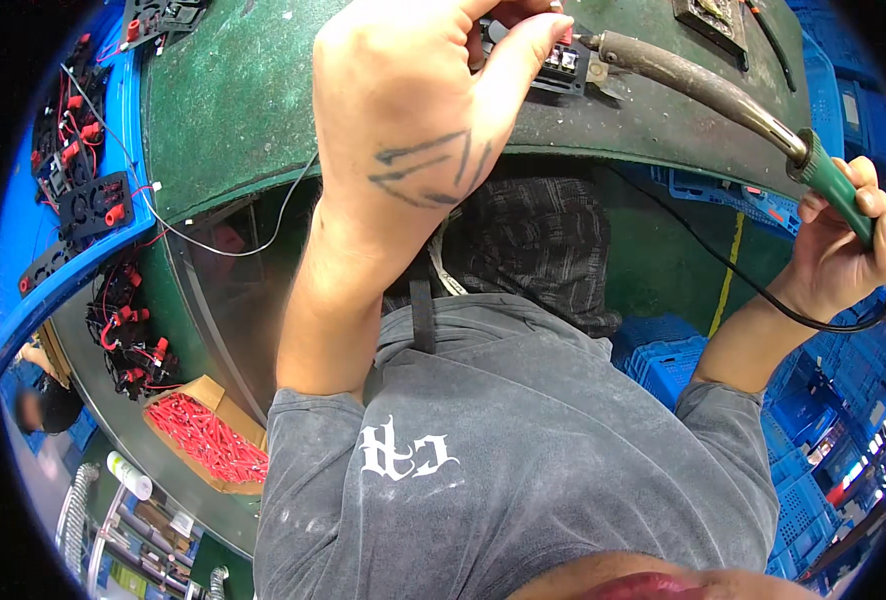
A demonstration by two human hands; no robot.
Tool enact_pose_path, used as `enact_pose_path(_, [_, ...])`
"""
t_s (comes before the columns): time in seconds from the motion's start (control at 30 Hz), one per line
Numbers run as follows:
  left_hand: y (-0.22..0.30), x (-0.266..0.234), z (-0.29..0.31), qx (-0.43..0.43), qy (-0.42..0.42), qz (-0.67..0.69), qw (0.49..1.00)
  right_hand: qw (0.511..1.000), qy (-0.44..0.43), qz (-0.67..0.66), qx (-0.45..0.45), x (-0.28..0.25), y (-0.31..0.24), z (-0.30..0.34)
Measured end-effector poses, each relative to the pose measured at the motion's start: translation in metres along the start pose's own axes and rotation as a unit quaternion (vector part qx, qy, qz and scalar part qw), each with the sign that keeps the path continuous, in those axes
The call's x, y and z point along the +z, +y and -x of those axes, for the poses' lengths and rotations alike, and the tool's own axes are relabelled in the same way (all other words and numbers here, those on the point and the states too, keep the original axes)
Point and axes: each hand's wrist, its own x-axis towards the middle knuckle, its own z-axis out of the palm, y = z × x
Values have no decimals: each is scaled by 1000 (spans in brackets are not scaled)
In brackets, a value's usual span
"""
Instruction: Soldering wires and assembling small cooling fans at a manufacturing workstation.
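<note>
The green handle of a soldering iron lies in my closed right hand, at the right. Its metal shaft slants up and left, with the tip beside a small red part. My left hand bends over the table from the left, thumb and fingers pinched at that red part. Under the fingertips sits a black housing with shiny metal terminals on it. Much of the housing is hidden behind my left hand, and whether the tip touches the terminals cannot be made out.
A blue tray on the left holds black panels with red connectors. Below it, a cardboard box contains many red pieces. A dark block and a slim tool lie on the green table. The iron's black cord loops below.
</note>
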Motion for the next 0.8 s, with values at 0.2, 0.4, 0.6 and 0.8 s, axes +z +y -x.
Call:
enact_pose_path(0.2, [0, 2, 2, 1, 3, 0, 1000, 1000, 0, 7, -4, 0, 1, 2])
enact_pose_path(0.4, [-2, 3, 3, 121, 18, -121, 985, 1000, -8, -1, -7, 3, 3, 3])
enact_pose_path(0.6, [1, 2, 2, 2, -2, 4, 1000, 1000, -1, -2, -5, 2, 5, 3])
enact_pose_path(0.8, [2, 4, 3, -5, 0, 17, 1000, 991, 112, -50, -55, -7, 7, 7])
